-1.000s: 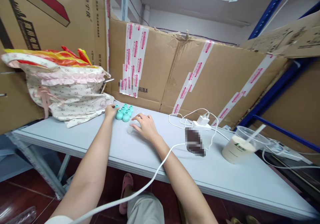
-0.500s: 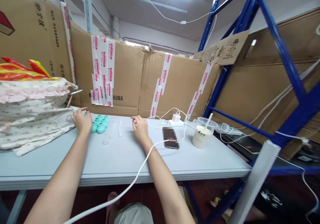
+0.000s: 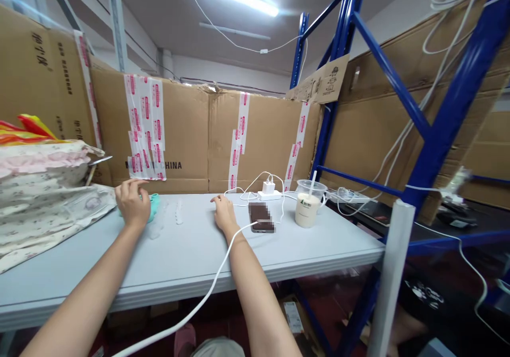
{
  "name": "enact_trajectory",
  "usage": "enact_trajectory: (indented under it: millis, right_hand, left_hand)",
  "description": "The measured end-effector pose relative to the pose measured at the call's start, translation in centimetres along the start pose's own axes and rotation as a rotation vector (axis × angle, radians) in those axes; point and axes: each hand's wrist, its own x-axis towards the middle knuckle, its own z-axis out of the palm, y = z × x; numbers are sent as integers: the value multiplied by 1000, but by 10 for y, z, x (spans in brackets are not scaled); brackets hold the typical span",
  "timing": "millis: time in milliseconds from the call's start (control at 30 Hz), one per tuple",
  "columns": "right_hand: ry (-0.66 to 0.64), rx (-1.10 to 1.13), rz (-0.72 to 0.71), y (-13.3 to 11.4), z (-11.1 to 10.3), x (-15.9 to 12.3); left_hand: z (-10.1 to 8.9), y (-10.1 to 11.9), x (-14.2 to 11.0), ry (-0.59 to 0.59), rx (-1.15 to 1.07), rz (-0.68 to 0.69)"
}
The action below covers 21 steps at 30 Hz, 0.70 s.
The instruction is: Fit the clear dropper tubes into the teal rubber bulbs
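The left hand (image 3: 133, 204) was over the far left of the surface (image 3: 191, 248), its fingers bent and slightly apart. Turquoise pieces (image 3: 154, 207) sat at its three o'clock, partly hidden by it; whether they touched could not be told. A clear strip (image 3: 179, 212) lay farther out at three o'clock. The right hand (image 3: 225, 213) rested on the surface, fingers loosely curled and a little apart, with a phone (image 3: 261, 216) at its three o'clock and a cup (image 3: 306, 211) beyond.

Turquoise pots (image 3: 154, 204), apparently plain
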Motion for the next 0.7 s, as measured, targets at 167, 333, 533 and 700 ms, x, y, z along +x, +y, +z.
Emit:
enact_trajectory:
  millis: [167, 333, 533, 700]
  right_hand:
    - [-33, -2, -18, -7, -7, 2]
    - [-1, 76, -162, -35, -15, 4]
    - [7, 105, -414, -79, -4, -4]
    - [-51, 62, -510, -86, 8, -7]
  left_hand:
    - [-9, 5, -8, -24, 1, -7]
    - [-10, 11, -13, -94, -52, -23]
    - [-8, 13, -12, -76, -49, 5]
    - [-8, 11, -7, 32, -31, 6]
